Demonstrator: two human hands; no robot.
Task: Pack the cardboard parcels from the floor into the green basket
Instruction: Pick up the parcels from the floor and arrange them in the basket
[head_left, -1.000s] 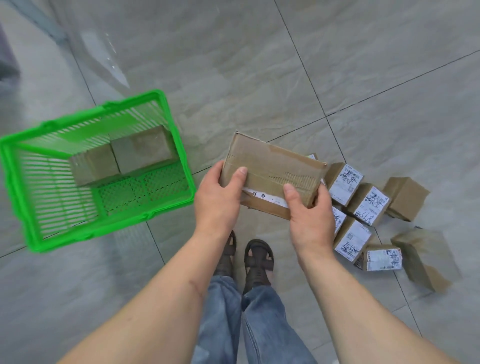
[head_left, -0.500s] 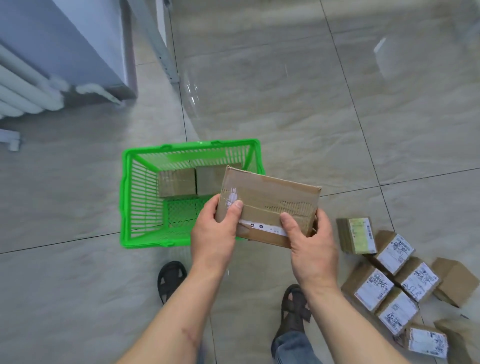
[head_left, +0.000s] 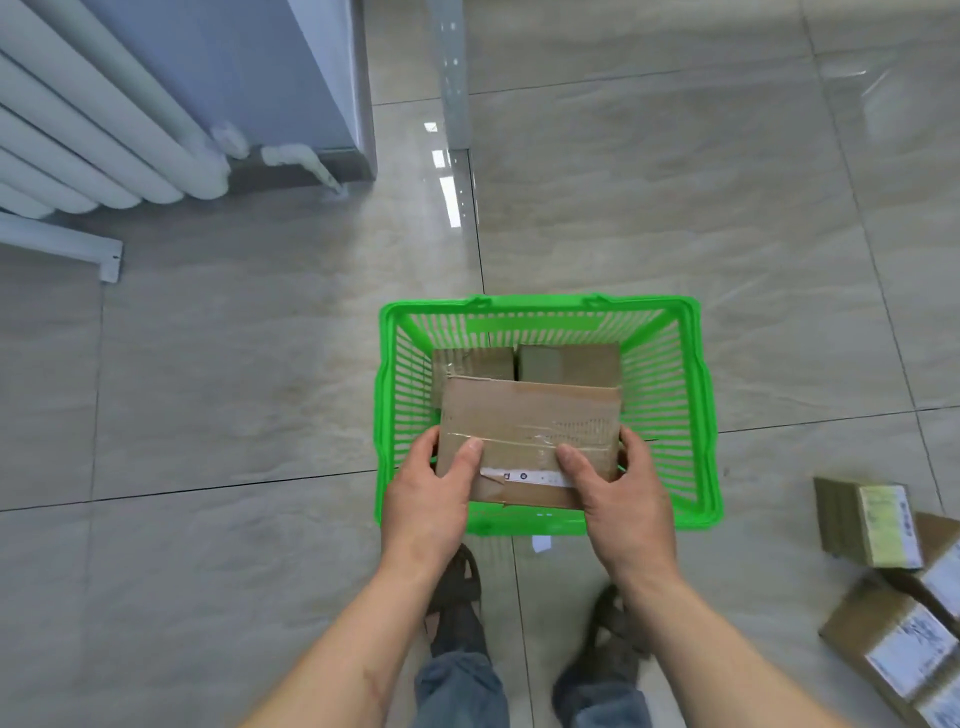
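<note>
Since the frame half a second ago, the flat cardboard parcel (head_left: 530, 441) has travelled from a position beside the green basket (head_left: 696, 415) to a position directly above its opening, and the basket now sits centred ahead of me instead of off to my left.

I have both hands on the parcel. My left hand (head_left: 431, 499) grasps its left end, thumb laid across the top face near the clear tape, fingers hidden underneath. My right hand (head_left: 618, 493) grasps its right end in the same manner, thumb on top beside the white label strip. The parcel is held roughly level, its near edge over the basket's near rim and its far edge overlapping the contents.

Two smaller parcels already stand side by side against the basket's far wall: the left boxed parcel (head_left: 472, 364) and the right boxed parcel (head_left: 569, 362), touching each other.

The basket stands on the tiled floor (head_left: 260, 389). At the floor's right edge lie the remaining labelled parcels (head_left: 883, 597), well apart from the basket. A white radiator (head_left: 88, 135) occupies the far left corner. My sandalled feet (head_left: 457, 587) stand just behind the basket's near rim.
</note>
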